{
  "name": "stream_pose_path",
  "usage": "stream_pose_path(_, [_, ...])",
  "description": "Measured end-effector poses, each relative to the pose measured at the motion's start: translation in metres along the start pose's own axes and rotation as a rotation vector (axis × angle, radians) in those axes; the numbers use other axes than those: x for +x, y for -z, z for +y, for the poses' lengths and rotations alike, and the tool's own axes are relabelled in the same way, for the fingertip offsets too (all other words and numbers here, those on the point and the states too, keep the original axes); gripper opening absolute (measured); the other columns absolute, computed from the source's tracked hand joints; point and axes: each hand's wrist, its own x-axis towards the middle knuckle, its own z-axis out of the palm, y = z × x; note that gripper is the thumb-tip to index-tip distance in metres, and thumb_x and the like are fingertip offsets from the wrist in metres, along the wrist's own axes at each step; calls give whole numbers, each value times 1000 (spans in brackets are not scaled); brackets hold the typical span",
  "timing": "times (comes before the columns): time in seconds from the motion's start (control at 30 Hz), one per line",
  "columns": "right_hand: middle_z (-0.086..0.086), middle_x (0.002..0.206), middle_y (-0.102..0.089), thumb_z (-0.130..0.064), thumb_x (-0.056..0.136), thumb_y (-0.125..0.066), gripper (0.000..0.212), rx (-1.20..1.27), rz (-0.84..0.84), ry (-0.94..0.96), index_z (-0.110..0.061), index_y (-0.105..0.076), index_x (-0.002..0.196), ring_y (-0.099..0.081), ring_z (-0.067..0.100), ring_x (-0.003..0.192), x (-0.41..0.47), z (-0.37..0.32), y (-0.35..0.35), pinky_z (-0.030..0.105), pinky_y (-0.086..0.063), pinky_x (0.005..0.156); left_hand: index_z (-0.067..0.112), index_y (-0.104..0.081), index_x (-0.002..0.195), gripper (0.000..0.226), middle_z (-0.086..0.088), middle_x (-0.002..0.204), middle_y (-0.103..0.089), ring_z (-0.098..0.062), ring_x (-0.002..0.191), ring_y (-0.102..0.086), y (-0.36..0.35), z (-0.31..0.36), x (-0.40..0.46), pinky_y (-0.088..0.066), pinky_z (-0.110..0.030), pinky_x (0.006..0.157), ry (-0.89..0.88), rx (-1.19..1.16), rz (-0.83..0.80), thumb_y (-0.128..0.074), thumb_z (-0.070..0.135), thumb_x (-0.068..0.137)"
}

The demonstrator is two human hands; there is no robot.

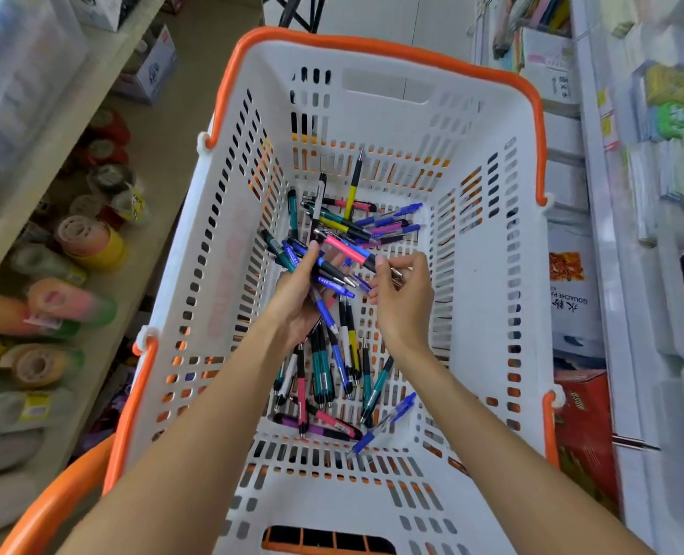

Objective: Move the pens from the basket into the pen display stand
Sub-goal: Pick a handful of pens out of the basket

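One white slotted basket (488, 274) with orange rim and handles stands between two sets of shop shelves, and both of the person's bare forearms reach down into it. The pens lie in two loose heaps on its floor: a far heap (356, 222) of roughly ten, among them one yellow-and-black pen (353, 190) leaning up against the back wall, and a near heap (328, 378) of roughly a dozen in teal, blue, pink, yellow and purple; the overlap makes an exact count impossible. One clear blue pen (384, 422) lies apart at the near right edge of the basket floor. The left hand (296, 298) is curled round a bundle of about five pens (324, 274), thumb raised beside them, their tips fanning out toward the right. The right hand (402, 290) is just beside it, fingers bent and pinching the dark end of one pink pen (344, 248), which lies across the top of the bundle. On the left shelves stand about ten rolls of tape (88, 240) in shrink wrap, several blurred. On the right are white shelf units with packaged stationery, one red box (584, 430) low down, and a white box with printed lettering above it. The pen display stand cannot be made out here
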Motion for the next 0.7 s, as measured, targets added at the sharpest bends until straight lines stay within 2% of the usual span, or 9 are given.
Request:
stream_pose_path(0.07, [7, 78, -64, -28, 96, -53, 16, -45, -3, 34, -13, -46, 92, -60, 14, 58, -1, 1, 1, 37, -55, 59, 10, -67, 104, 29, -9, 107, -71, -20, 97, -69, -1, -2, 1, -51, -33, 94, -3, 76, -1, -53, 34, 95])
stream_pose_path(0.13, [-2, 75, -61, -28, 96, -53, 15, -94, -13, 75, -15, -46, 91, -61, 13, 62, -4, 2, 0, 38, -54, 60, 7, -68, 96, 30, -10, 95, -72, -22, 92, -69, -4, -5, 0, -53, -32, 90, -11, 135, -6, -55, 34, 94])
stream_pose_path(0.2, [-7, 79, -62, -27, 95, -56, 14, -117, -59, 117, -18, -47, 89, -62, 8, 72, -6, 4, -3, 32, -53, 64, 4, -68, 98, 32, -12, 92, -71, -22, 87, -68, -6, -6, 1, -53, -32, 86, -21, 139, -27, -56, 33, 94])
stream_pose_path(0.3, [-6, 87, -66, -27, 91, -62, 12, -105, -173, 117, -19, -53, 90, -64, 5, 82, -7, 6, -2, 22, -53, 71, 7, -66, 113, 30, -7, 104, -73, -17, 96, -69, -6, -2, 0, -55, -31, 88, -22, 98, -77, -54, 27, 95])
stream_pose_path(0.43, [-13, 83, -68, -35, 93, -56, 17, -164, -354, 91, -22, -66, 91, -65, -1, 79, -1, -2, 13, 17, -52, 75, 14, -68, 105, 20, 1, 89, -72, -15, 90, -67, 6, 6, -4, -53, -35, 90, 33, 44, -114, -56, 24, 94])
stream_pose_path(0.5, [-14, 83, -67, -39, 96, -48, 28, -206, -342, 69, -23, -70, 89, -62, 1, 79, 8, -9, 19, 15, -48, 74, 16, -66, 105, 19, 3, 84, -68, -13, 83, -63, 12, 12, -9, -55, -33, 82, 96, 133, -208, -57, 24, 91])
stream_pose_path(0.57, [-9, 89, -66, -42, 95, -50, 24, -195, -310, 34, -26, -67, 91, -60, 5, 84, 22, -18, 23, 24, -49, 80, 17, -68, 98, 18, 3, 83, -65, -12, 77, -61, 14, 15, -16, -55, -29, 77, 197, 315, -321, -60, 27, 85])
stream_pose_path(0.63, [-9, 102, -63, -52, 88, -55, 24, -249, -470, -23, -33, -63, 100, -55, 3, 89, 36, -30, 24, 27, -47, 83, 17, -71, 91, 17, 2, 85, -67, -13, 77, -63, 12, 16, -22, -53, -31, 81, 297, 510, -386, -64, 28, 80])
stream_pose_path(0.7, [-7, 113, -59, -56, 81, -61, 41, -319, -738, -143, -30, -62, 113, -53, 2, 91, 47, -39, 23, 23, -45, 75, 18, -69, 97, 17, 3, 90, -71, -11, 83, -68, 11, 15, -25, -54, -32, 85, 338, 609, -431, -63, 22, 82])
